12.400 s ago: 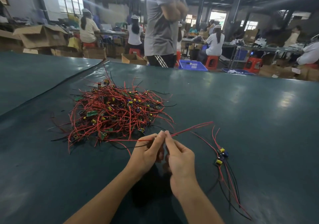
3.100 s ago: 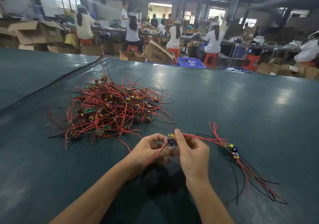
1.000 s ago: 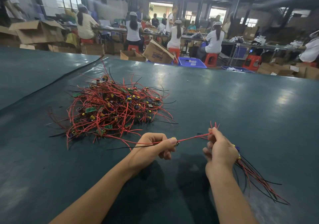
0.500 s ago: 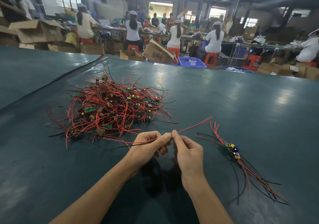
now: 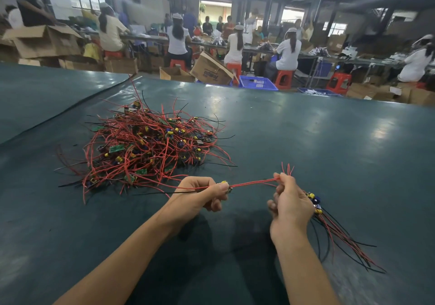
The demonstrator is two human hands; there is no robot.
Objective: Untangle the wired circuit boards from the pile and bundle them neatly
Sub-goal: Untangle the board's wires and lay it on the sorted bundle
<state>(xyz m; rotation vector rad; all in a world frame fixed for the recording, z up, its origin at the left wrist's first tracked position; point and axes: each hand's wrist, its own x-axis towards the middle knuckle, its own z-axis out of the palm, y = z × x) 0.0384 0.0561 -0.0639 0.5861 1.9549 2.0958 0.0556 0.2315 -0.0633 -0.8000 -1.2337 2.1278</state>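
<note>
Left hand pinching a circuit board and right hand pinching its red wires have just drawn apart, stretching the wires straight beside the pile, seemingly ready for the bundle farther from it.

Hands: two, the left hand and the right hand. Tangled pile: one; its boards overlap too much to count. Wired circuit board held between the hands: one. Laid-out bundle: one. Blue basket: one.
</note>
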